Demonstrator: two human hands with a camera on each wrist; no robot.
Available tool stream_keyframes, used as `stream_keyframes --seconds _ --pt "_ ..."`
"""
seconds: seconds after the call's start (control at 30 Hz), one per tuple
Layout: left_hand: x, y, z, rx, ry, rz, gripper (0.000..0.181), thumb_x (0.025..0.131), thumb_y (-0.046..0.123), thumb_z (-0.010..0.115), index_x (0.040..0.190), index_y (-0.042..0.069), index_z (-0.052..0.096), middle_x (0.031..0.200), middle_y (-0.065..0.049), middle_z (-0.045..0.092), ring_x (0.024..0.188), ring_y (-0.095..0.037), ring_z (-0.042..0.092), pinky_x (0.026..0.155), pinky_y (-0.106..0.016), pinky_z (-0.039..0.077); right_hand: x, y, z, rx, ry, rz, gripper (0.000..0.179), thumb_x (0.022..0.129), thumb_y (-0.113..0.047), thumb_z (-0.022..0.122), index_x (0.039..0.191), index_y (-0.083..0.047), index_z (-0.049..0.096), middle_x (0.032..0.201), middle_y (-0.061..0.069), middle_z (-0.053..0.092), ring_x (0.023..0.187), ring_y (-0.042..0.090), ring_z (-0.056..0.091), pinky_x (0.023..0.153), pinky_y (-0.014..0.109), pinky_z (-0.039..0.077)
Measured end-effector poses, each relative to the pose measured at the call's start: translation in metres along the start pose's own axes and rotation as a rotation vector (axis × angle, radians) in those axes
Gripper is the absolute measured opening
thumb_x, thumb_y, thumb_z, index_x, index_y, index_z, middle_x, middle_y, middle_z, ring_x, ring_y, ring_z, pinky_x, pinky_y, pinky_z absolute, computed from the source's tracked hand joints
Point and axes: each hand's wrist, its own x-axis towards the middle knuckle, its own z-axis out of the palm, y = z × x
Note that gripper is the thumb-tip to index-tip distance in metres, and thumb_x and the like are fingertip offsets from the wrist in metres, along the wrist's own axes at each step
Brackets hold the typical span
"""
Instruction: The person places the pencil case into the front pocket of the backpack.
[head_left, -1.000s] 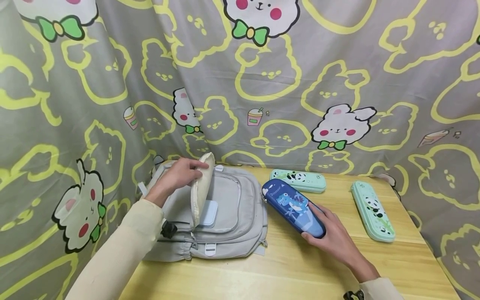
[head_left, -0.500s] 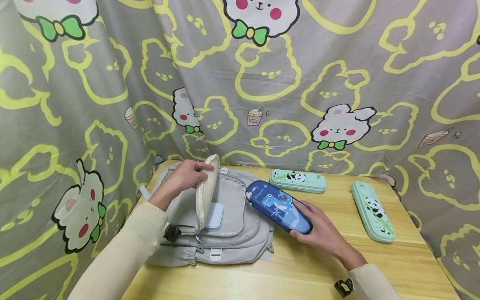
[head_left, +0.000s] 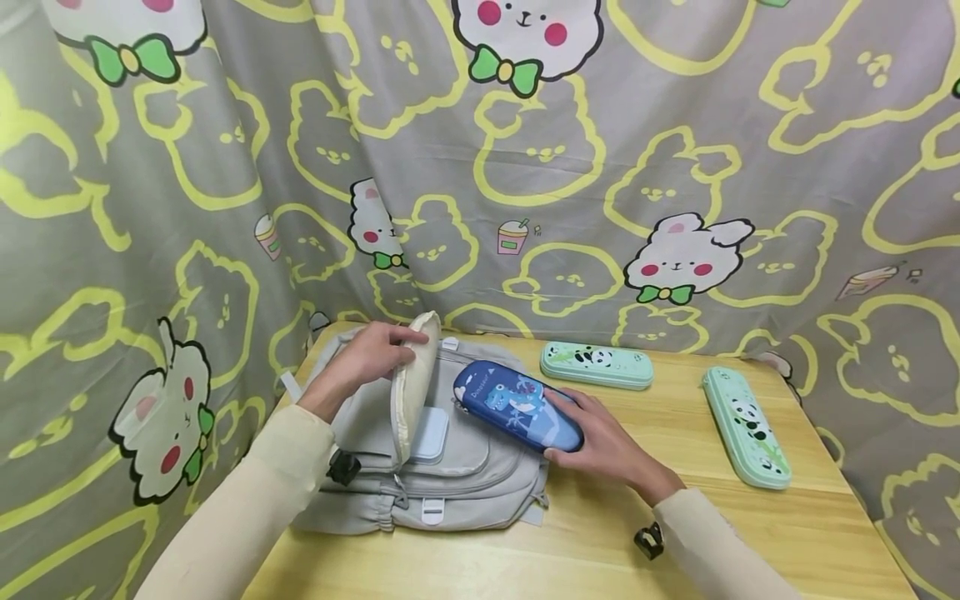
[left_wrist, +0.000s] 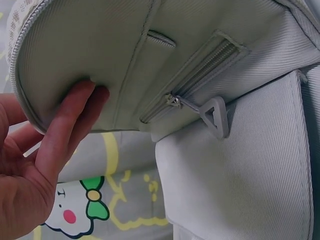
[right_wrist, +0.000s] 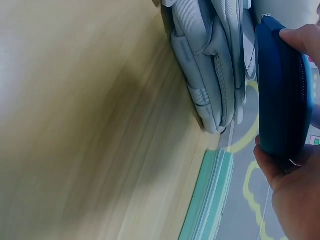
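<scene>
A grey backpack (head_left: 465, 504) lies flat on the wooden table, its front pocket flap (head_left: 415, 392) lifted to show a cream lining. My left hand (head_left: 372, 360) pinches that flap by its edge; in the left wrist view the fingers (left_wrist: 65, 125) press on the flap's outer face, beside a small zip pocket with a triangular pull. A pale blue square item (head_left: 431, 435) sits inside the opened pocket. My right hand (head_left: 600, 442) grips the lower end of a dark blue dinosaur pencil case (head_left: 517, 404), holding it tilted over the backpack's right part.
Two mint-green panda pencil cases lie on the table (head_left: 600, 550): one case (head_left: 597, 365) near the back edge, the other case (head_left: 747, 427) at the right. A patterned curtain (head_left: 562, 167) hangs behind and to the left.
My right hand has carried the blue pencil case leftward, from beside the backpack to above it. My left hand keeps the flap raised; backpack and flap shifted slightly right at first.
</scene>
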Motion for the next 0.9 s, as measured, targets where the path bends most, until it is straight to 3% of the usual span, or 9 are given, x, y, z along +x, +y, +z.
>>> stream_keyframes --seconds 0.9 --pt "0.001 0.002 0.0 0.038 -0.011 -0.003 0.047 0.1 0.006 0.057 0.145 0.009 0.072 0.148 -0.021 0.062 0.064 -0.012 0.047 0.076 -0.029 0.055 0.053 -0.01 0.013 0.053 -0.167 -0.039 0.094 0.089 -0.05 0.083 0.17 -0.024 0.042 0.173 0.021 0.037 0.156 0.046 0.039 0.121 0.067 0.04"
